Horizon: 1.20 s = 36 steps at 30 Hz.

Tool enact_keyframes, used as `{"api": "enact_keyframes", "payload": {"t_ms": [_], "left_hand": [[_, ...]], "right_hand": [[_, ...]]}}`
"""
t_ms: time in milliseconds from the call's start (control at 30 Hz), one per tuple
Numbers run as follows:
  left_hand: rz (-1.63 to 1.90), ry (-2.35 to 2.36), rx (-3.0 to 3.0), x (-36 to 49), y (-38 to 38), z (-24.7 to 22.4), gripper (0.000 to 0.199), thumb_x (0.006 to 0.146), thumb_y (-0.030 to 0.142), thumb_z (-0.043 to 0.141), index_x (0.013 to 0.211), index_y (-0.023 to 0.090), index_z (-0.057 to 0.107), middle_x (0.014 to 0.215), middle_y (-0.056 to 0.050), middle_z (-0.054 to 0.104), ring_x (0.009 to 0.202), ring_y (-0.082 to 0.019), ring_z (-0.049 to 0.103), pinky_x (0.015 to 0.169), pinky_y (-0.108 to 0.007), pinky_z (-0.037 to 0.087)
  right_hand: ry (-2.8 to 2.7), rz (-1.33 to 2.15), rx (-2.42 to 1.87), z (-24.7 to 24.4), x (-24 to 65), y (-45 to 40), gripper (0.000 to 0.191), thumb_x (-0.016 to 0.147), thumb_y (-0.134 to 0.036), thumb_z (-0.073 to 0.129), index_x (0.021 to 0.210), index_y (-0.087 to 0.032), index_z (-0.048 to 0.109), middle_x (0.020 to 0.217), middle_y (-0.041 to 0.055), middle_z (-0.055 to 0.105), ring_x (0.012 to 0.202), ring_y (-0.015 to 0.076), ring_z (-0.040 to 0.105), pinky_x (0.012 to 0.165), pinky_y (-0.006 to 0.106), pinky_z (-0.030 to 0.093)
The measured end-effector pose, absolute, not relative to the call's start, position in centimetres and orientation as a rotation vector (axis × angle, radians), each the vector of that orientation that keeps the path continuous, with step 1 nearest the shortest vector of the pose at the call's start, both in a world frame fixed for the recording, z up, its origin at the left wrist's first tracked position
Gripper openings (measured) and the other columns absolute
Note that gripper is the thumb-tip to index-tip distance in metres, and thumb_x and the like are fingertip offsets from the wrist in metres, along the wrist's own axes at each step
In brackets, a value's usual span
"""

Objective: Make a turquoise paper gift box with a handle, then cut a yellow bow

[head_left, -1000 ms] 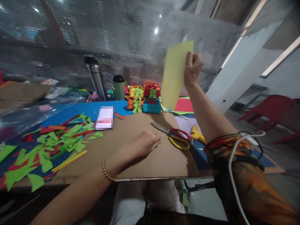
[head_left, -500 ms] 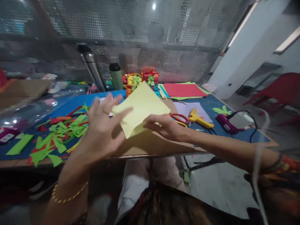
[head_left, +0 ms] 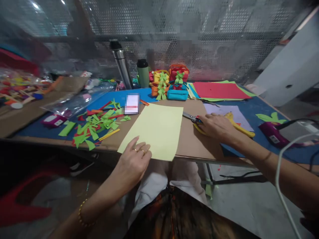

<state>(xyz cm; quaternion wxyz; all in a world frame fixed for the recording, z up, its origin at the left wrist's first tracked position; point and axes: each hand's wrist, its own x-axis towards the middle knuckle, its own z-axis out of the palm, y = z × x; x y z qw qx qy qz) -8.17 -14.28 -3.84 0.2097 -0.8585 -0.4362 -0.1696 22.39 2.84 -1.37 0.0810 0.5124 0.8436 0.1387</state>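
Observation:
A pale yellow sheet of paper (head_left: 159, 129) lies on the brown board, its lower edge overhanging the table's front. My left hand (head_left: 136, 162) has its bent, ringed fingers on the sheet's lower left edge; the thumb is hidden. To the right, my right hand (head_left: 215, 125) is closed over the handles of a pair of scissors (head_left: 190, 117). The scissors' blades point left, close to the sheet's right edge. Just beyond that hand, a yellow glue gun (head_left: 245, 131) lies partly on a lilac sheet (head_left: 240, 114), partly hidden by the hand.
Green and red paper scraps (head_left: 99, 122) lie left of a phone (head_left: 132, 103). Small colourful paper bags (head_left: 177, 92), a green bottle (head_left: 143, 73) and a steel flask (head_left: 122, 66) stand behind. A red sheet stack (head_left: 221, 90) and a purple device (head_left: 274, 134) with cables are rightward.
The yellow sheet has come down from the air onto the board. My right hand has let go of it and moved right to the scissors; my left hand has moved to its lower edge.

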Motion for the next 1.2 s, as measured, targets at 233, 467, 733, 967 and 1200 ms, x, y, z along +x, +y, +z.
{"api": "enact_keyframes", "payload": {"t_ms": [233,467,733,967,1200], "left_hand": [[-0.615,-1.104,-2.444,-7.9,-13.7,-4.3,0.029,0.096,0.0,0.045,0.108,0.011,0.069,0.107,-0.013,0.078,0.103,-0.025,0.072,0.095,-0.041,0.058],[-0.592,-1.052,-2.506,-5.9,-13.6,-3.5,0.031,0.101,0.002,0.038,0.096,0.011,0.067,0.089,-0.01,0.074,0.082,-0.021,0.066,0.078,-0.037,0.053],[-0.385,-1.126,-2.644,-4.4,-11.6,-2.1,0.02,0.094,0.002,0.051,0.089,0.015,0.065,0.074,-0.004,0.069,0.07,-0.021,0.063,0.071,-0.034,0.047],[-0.316,-1.771,-2.855,-6.8,-9.0,1.1,0.022,0.099,0.024,0.059,0.115,0.02,0.072,0.097,-0.006,0.079,0.088,-0.022,0.072,0.077,-0.032,0.049],[-1.118,-2.5,-2.525,-12.5,-8.0,0.6,0.042,0.081,0.041,0.073,0.117,0.021,0.069,0.065,0.004,0.05,0.058,-0.015,0.05,0.056,-0.026,0.038]], "right_hand": [[2.447,0.335,1.563,-0.2,20.8,2.6,0.04,0.105,-0.028,0.037,0.12,-0.009,0.069,0.111,0.0266,0.074,0.097,0.0352,0.07,0.065,0.035,0.032],[2.486,0.362,1.6,1.3,20.0,3.3,0.038,0.1,-0.011,0.038,0.106,0.001,0.074,0.103,0.0332,0.073,0.093,0.0364,0.069,0.067,0.038,0.031],[3.444,-0.483,1.09,0.9,22.2,-2.4,0.03,0.103,-0.045,0.054,0.113,-0.023,0.072,0.122,0.0128,0.077,0.111,0.0288,0.071,0.09,0.04,0.054],[3.261,-1.077,1.193,-1.8,19.5,-4.2,0.027,0.099,-0.042,0.06,0.092,-0.02,0.073,0.075,0.0038,0.074,0.065,0.0165,0.067,0.06,0.026,0.049],[3.053,-0.943,1.736,-2.5,18.9,-2.0,0.03,0.094,-0.038,0.057,0.068,-0.022,0.056,0.061,0.0,0.056,0.059,0.0153,0.05,0.055,0.027,0.034]]}}
